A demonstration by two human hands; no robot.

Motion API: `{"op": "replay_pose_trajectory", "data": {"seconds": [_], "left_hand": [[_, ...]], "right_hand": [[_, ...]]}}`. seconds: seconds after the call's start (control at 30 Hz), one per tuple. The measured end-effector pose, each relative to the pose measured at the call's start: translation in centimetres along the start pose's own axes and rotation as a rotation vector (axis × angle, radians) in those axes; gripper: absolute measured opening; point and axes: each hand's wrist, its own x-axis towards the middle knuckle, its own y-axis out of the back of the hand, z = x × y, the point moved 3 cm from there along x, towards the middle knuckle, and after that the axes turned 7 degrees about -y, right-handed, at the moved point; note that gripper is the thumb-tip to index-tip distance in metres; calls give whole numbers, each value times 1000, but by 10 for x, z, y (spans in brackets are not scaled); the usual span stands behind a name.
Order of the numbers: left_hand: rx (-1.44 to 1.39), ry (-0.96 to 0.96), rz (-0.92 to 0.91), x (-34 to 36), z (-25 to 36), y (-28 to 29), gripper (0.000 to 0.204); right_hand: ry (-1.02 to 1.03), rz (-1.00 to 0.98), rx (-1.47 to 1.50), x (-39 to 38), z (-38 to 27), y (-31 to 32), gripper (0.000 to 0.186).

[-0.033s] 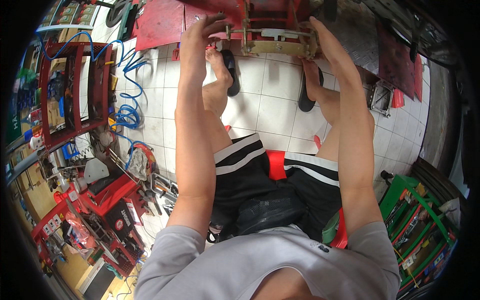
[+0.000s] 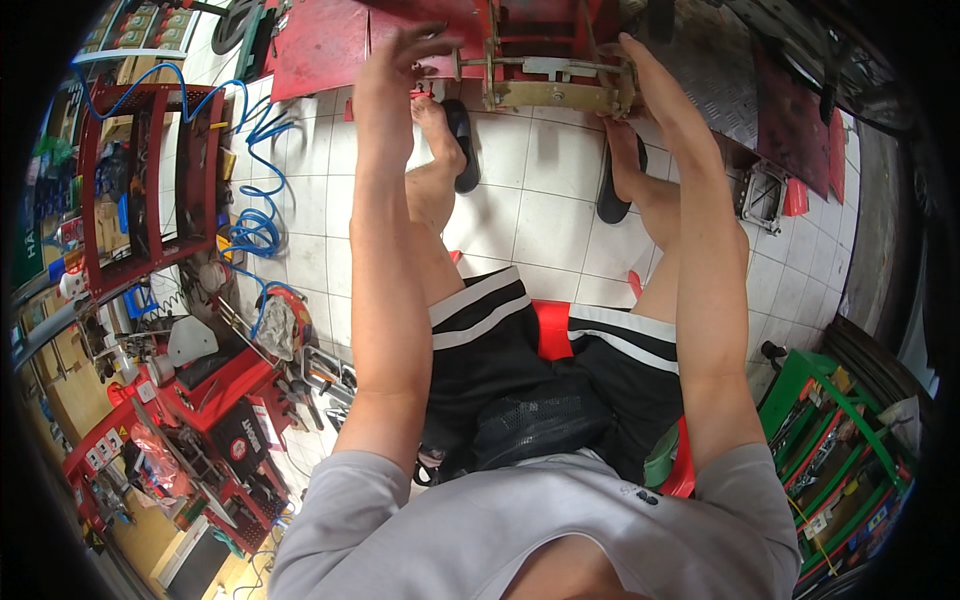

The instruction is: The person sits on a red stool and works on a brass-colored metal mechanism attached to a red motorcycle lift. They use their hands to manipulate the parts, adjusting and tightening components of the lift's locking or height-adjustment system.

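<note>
A yellowish metal bracket with a long rod across it sits at the top of the head view, on a red metal frame. My left hand is beside the rod's left end, fingers spread and slightly bent, with nothing seen in them. At the bracket's right end, my right hand is closed against the metal; most of its fingers are hidden or dim. Both arms reach forward over my knees.
Red steel plates flank the frame. On the left stand a red rack, a coiled blue air hose and a red tool cart. A green tool rack is at the right. My sandalled feet rest on white floor tiles.
The fingers of my left hand have shifted slightly beside the rod's end. My right hand and the bracket look the same.
</note>
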Motion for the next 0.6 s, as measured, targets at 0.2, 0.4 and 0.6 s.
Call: {"op": "replay_pose_trajectory", "data": {"seconds": [0.2, 0.4, 0.6], "left_hand": [[-61, 36, 33, 1, 0, 2, 53], [60, 12, -33, 6, -5, 9, 49], [194, 210, -46, -7, -4, -8, 39]], "right_hand": [[-22, -10, -21, 3, 2, 1, 62], [246, 169, -82, 43, 20, 9, 59], [354, 174, -29, 25, 8, -8, 42]]}}
